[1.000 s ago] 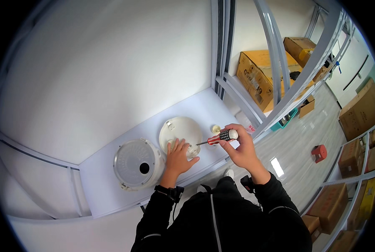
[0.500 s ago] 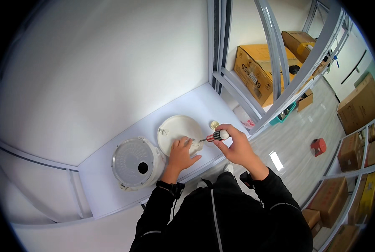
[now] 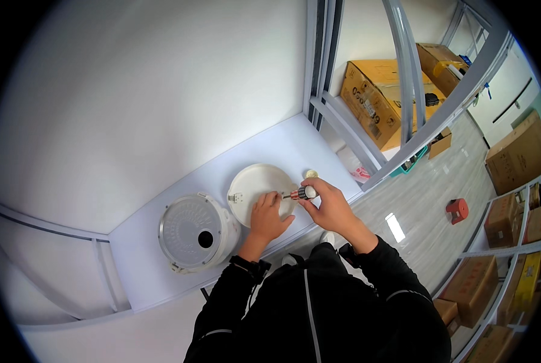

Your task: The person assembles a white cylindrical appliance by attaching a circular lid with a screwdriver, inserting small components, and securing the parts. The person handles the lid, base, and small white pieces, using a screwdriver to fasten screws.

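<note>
A screwdriver [image 3: 302, 193] with a red, black and white handle lies in the grip of my right hand [image 3: 334, 210], its shaft pointing left over the right part of a round white lid [image 3: 249, 179]. My left hand [image 3: 269, 221] rests on that lid, fingers close to the screwdriver's tip and thumb held apart. Whatever lies right under the fingertips is too small to make out. A small white fitting [image 3: 236, 198] sits at the lid's left edge. Beyond my right hand stands a small round gold-coloured dish [image 3: 311, 174].
Left of the lid, a white round appliance body [image 3: 186, 227] with a grey disc and a dark hole stands on the white table [image 3: 143, 287]. Grey frame posts [image 3: 316, 66] rise behind. Cardboard boxes [image 3: 370, 103] fill shelving at the right, and a red stool [image 3: 457, 210] is on the floor.
My left hand has shifted slightly right, bringing its fingers to the screwdriver's tip. My right hand and the screwdriver have moved a little left.
</note>
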`<move>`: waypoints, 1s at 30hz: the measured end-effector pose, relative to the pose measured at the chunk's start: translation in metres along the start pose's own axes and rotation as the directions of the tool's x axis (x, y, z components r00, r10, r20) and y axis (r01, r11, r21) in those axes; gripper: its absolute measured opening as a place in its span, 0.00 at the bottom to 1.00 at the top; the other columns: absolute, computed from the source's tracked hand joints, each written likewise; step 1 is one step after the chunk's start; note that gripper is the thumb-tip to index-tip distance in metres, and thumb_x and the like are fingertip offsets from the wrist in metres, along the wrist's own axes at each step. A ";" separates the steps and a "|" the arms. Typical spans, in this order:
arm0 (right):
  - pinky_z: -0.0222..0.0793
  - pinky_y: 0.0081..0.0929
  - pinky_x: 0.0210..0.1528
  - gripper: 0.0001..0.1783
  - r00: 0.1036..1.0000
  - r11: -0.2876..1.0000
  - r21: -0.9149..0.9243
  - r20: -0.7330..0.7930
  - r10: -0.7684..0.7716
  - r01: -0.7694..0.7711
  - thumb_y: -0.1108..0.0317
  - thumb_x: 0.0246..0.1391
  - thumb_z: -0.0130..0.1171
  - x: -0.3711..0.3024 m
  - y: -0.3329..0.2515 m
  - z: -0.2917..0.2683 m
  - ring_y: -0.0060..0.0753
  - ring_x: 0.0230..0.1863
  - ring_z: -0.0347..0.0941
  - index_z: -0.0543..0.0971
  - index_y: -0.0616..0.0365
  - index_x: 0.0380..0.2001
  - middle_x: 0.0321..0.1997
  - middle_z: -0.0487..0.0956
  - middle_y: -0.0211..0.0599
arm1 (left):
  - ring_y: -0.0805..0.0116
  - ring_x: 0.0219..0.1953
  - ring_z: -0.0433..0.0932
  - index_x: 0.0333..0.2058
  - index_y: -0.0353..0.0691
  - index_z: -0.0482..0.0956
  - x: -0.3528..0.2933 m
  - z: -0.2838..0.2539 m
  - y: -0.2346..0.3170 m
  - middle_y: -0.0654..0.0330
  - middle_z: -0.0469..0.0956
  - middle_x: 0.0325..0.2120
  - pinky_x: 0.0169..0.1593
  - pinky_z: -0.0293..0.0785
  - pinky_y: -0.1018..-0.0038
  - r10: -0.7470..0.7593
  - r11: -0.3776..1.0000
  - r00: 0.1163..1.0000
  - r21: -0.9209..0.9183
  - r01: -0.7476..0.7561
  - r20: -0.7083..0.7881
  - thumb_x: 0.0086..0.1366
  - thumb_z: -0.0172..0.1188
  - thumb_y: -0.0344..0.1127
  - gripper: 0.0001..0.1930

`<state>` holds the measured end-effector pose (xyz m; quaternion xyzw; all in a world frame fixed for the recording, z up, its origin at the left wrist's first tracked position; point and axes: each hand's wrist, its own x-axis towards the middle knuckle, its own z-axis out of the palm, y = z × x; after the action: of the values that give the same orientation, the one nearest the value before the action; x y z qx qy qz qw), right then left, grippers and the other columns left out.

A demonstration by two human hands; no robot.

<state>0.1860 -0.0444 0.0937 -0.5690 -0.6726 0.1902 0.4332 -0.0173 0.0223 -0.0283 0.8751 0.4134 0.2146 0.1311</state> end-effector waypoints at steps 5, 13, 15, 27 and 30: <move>0.78 0.43 0.44 0.23 1.000 1.000 -0.017 0.015 -0.003 0.003 0.71 0.57 0.71 0.002 0.004 0.008 0.57 0.43 0.83 0.76 0.56 0.53 0.42 0.85 0.48 | 0.57 0.62 0.71 0.57 0.34 0.81 0.000 0.003 0.001 0.60 0.74 0.57 0.59 0.70 0.58 -0.022 1.000 1.000 0.006 0.022 -0.003 0.53 0.75 0.51 0.36; 0.78 0.42 0.42 0.23 1.000 1.000 -0.027 0.005 -0.011 0.011 0.70 0.56 0.72 0.006 0.005 0.011 0.57 0.42 0.83 0.76 0.56 0.53 0.40 0.84 0.48 | 0.56 0.63 0.70 0.56 0.34 0.81 0.000 0.002 0.000 0.60 0.74 0.58 0.63 0.68 0.57 -0.054 0.998 0.998 -0.026 0.055 0.042 0.53 0.75 0.53 0.37; 0.78 0.42 0.42 0.23 1.000 0.999 -0.041 -0.001 -0.018 0.018 0.70 0.56 0.72 0.007 0.004 0.009 0.57 0.41 0.83 0.76 0.56 0.53 0.40 0.84 0.48 | 0.56 0.63 0.70 0.56 0.35 0.81 0.001 0.000 0.001 0.60 0.74 0.58 0.63 0.68 0.57 -0.057 0.998 0.997 -0.028 0.058 0.050 0.53 0.76 0.53 0.37; 0.77 0.44 0.41 0.22 1.000 1.000 -0.027 0.009 0.009 -0.009 0.70 0.55 0.72 0.008 0.005 0.010 0.58 0.41 0.82 0.76 0.56 0.52 0.41 0.84 0.48 | 0.57 0.64 0.69 0.57 0.35 0.81 0.000 0.001 -0.001 0.61 0.74 0.59 0.64 0.68 0.57 -0.066 0.998 0.996 -0.017 0.067 0.059 0.52 0.76 0.54 0.38; 0.77 0.44 0.40 0.23 1.000 0.998 -0.055 -0.007 -0.022 0.022 0.70 0.54 0.72 0.008 0.012 0.013 0.57 0.40 0.82 0.76 0.56 0.51 0.38 0.83 0.46 | 0.57 0.64 0.69 0.57 0.35 0.81 0.001 0.002 -0.001 0.61 0.74 0.59 0.63 0.68 0.57 -0.054 0.998 0.997 -0.018 0.055 0.048 0.52 0.76 0.53 0.38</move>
<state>0.1829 -0.0308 0.0801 -0.5740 -0.6821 0.1647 0.4221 -0.0161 0.0235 -0.0301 0.8670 0.4319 0.1943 0.1552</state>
